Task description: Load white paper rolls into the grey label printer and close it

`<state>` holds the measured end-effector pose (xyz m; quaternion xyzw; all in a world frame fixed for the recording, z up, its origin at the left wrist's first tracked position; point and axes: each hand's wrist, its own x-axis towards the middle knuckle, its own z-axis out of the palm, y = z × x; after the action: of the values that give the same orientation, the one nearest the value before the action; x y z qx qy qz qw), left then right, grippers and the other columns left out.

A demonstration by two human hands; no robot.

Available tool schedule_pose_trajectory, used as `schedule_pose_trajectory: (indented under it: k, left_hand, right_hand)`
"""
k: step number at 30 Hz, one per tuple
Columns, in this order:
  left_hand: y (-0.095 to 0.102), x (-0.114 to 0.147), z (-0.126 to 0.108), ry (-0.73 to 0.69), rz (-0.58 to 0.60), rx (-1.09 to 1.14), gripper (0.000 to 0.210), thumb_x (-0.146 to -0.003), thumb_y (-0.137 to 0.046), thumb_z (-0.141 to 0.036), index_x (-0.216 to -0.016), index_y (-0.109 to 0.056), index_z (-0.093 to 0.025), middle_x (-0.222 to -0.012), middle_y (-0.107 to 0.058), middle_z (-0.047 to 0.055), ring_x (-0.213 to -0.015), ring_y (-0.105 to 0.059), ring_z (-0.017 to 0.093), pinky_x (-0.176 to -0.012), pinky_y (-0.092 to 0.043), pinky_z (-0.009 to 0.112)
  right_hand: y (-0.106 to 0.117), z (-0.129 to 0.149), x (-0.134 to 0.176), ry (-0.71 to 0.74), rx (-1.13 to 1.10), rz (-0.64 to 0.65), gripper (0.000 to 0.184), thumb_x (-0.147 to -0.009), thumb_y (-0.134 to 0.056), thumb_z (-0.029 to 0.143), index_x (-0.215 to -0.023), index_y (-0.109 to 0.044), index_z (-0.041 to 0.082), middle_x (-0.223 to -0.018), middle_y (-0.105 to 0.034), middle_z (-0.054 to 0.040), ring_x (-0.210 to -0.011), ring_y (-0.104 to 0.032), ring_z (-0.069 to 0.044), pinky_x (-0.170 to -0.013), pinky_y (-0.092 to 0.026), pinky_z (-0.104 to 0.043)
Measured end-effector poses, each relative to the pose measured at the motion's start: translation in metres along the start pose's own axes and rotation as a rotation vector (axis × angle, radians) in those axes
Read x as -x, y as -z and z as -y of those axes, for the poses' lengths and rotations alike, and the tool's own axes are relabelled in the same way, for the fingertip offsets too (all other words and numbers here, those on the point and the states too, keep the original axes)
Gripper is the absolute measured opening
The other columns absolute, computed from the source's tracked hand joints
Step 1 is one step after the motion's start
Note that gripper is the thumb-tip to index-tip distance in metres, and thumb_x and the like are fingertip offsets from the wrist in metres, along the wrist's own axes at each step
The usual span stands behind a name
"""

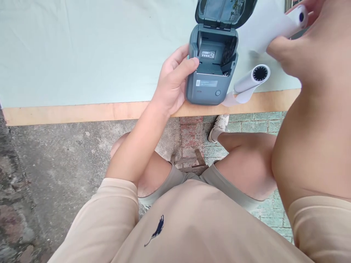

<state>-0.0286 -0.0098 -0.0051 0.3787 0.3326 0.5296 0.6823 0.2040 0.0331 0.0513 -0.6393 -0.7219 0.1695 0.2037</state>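
Your left hand (177, 78) grips the printer (205, 96), lid (223, 14) open, at the table's near edge (109, 112): brace it firmly. Your right hand (308, 53) holds a paper roll (295, 18), far right: control its loose sheet (264, 27), clear of the nearer roll (245, 81).

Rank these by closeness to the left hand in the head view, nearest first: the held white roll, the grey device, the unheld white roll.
1. Grey device: touching the left hand, in its grip.
2. Unheld white roll: just right of the device.
3. Held white roll: farthest, at the upper right, in the right hand.
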Motion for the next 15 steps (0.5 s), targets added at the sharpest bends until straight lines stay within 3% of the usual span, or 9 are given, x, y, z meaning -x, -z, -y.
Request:
schedule_pose_trajectory:
  k: [2,4,7,10,12,15]
  left_hand:
    - [0.0,0.0,0.0,-0.004,-0.004,-0.024,0.015,-0.08,-0.056,-0.036,-0.089,-0.064,-0.028,-0.108,-0.069,0.001,-0.108,-0.063,0.024,-0.091,-0.052,0.034]
    - [0.001,-0.001,0.001,0.0,-0.017,-0.042,0.016,-0.08,-0.056,-0.036,-0.091,-0.064,-0.028,-0.104,-0.069,0.0,-0.101,-0.065,0.022,-0.091,-0.052,0.034]
    - [0.001,-0.001,0.001,0.019,-0.042,-0.057,0.017,-0.079,-0.055,-0.036,-0.092,-0.063,-0.028,-0.102,-0.068,-0.001,-0.099,-0.065,0.021,-0.091,-0.052,0.035]
    - [0.001,-0.001,0.001,0.03,-0.05,-0.059,0.017,-0.078,-0.056,-0.035,-0.092,-0.062,-0.028,-0.107,-0.068,-0.001,-0.107,-0.063,0.023,-0.091,-0.052,0.035]
    - [0.001,-0.001,0.002,0.026,-0.044,-0.051,0.017,-0.078,-0.056,-0.034,-0.092,-0.062,-0.027,-0.108,-0.068,-0.001,-0.11,-0.062,0.024,-0.091,-0.052,0.036]
    - [0.002,-0.001,0.003,0.012,-0.022,-0.021,0.018,-0.077,-0.057,-0.033,-0.093,-0.062,-0.027,-0.111,-0.068,0.0,-0.112,-0.062,0.026,-0.093,-0.051,0.038]
  right_hand:
    - [-0.001,0.011,0.001,-0.036,0.136,0.012,0.045,-0.069,-0.054,0.014,-0.112,-0.059,0.028,-0.102,-0.06,-0.0022,-0.088,-0.054,-0.018,-0.07,-0.038,-0.036]
    - [-0.003,0.015,0.0,-0.046,0.202,0.105,0.042,-0.068,-0.053,0.013,-0.106,-0.062,0.028,-0.1,-0.059,-0.0022,-0.09,-0.053,-0.018,-0.075,-0.04,-0.037]
    - [-0.004,0.015,-0.003,-0.043,0.168,0.127,0.034,-0.074,-0.056,0.024,-0.107,-0.064,0.031,-0.111,-0.054,-0.0051,-0.1,-0.052,-0.019,-0.084,-0.043,-0.039]
    - [-0.003,0.013,-0.002,-0.064,0.103,0.083,0.032,-0.076,-0.059,0.032,-0.107,-0.065,0.034,-0.12,-0.049,-0.0055,-0.096,-0.053,-0.017,-0.08,-0.044,-0.038]
    - [0.0,0.013,0.001,-0.061,0.083,0.111,0.046,-0.073,-0.058,0.023,-0.116,-0.058,0.037,-0.113,-0.055,-0.0027,-0.09,-0.054,-0.016,-0.075,-0.044,-0.039]
    - [0.007,0.016,0.011,0.023,0.038,0.178,0.067,-0.069,-0.054,0.015,-0.129,-0.041,0.043,-0.122,-0.054,0.0035,-0.108,-0.052,-0.019,-0.081,-0.042,-0.041]
